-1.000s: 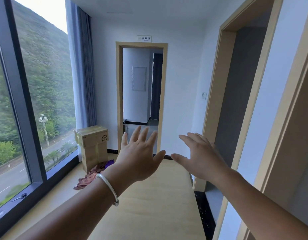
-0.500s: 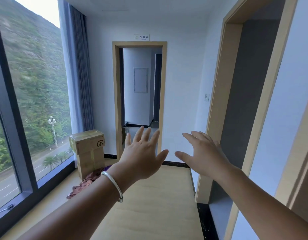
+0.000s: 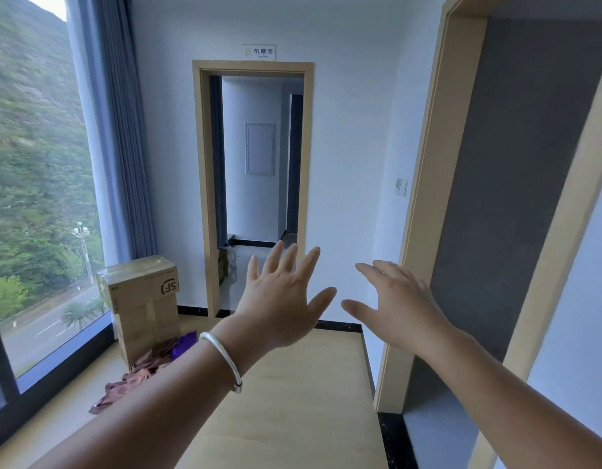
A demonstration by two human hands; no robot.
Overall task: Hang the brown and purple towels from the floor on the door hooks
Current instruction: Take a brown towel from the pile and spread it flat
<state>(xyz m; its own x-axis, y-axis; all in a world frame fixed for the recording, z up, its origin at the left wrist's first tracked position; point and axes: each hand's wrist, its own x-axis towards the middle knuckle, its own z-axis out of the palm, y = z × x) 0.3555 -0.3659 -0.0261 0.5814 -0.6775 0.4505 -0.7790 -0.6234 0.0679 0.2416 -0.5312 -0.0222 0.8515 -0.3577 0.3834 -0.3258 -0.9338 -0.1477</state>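
Both arms reached forward at chest height in the head view, backs of the hands toward the camera; the left hand (image 3: 282,301) had its fingers straight and spread wide, thumb splayed to the right, and held nothing; the right hand (image 3: 399,308) was likewise empty, its fingers extended and loosely fanned, the thumb pointing left toward the other thumb, the two near but apart; a silver bangle (image 3: 225,360) circled the left wrist. The brown towel (image 3: 130,380) lay crumpled on the floor (image 3: 292,418) at the lower left, partly hidden behind the left forearm, and the purple towel (image 3: 183,343) showed just beyond it as a small bright bunch (most of it covered by the arm), both lying at the foot of the cardboard boxes (image 3: 144,306); neither hand touched either towel. The boxes stood stacked, the upper one printed with a logo, beside a blue-grey curtain (image 3: 113,130) and a large window (image 3: 32,198) that looked out on a green hillside and a road. Straight ahead an open doorway (image 3: 255,170) with a pale wooden frame led to another room, with a small sign (image 3: 258,52) fixed above it; at the right a second wooden frame (image 3: 438,184) bordered a dark grey panel (image 3: 516,198), and a wall switch (image 3: 401,187) sat on the white wall between the two frames; door hooks could not be made out.
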